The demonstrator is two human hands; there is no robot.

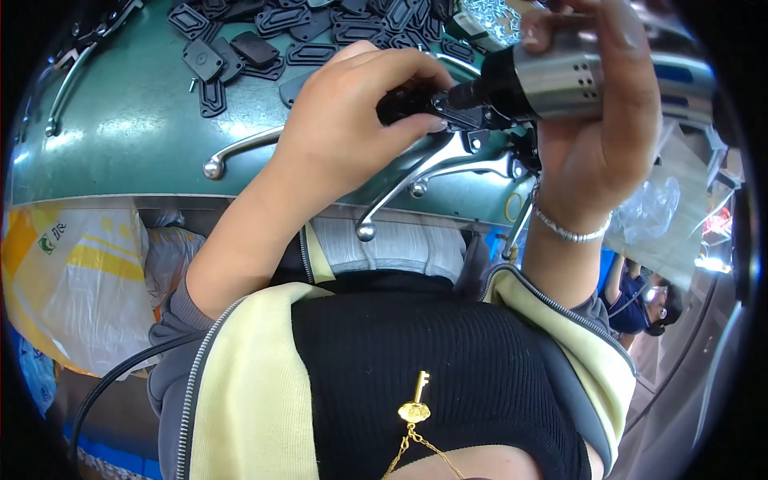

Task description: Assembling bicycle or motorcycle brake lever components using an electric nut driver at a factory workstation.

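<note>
We are finding the bracket [467,118] over the bench [132,152], the left hand [342,100] curled around it and the right hand [602,144] wrapped about the driver [560,76], and are judging the bracket stiff, moderately heavy, best held by its body.

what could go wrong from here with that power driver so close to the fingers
The power driver has its nose near the left hand's thumb, so a slip might injure it. If that hand's grip on the black part loosens, the part could twist. The right hand might also knock the nearby box of small silver fasteners.
</note>
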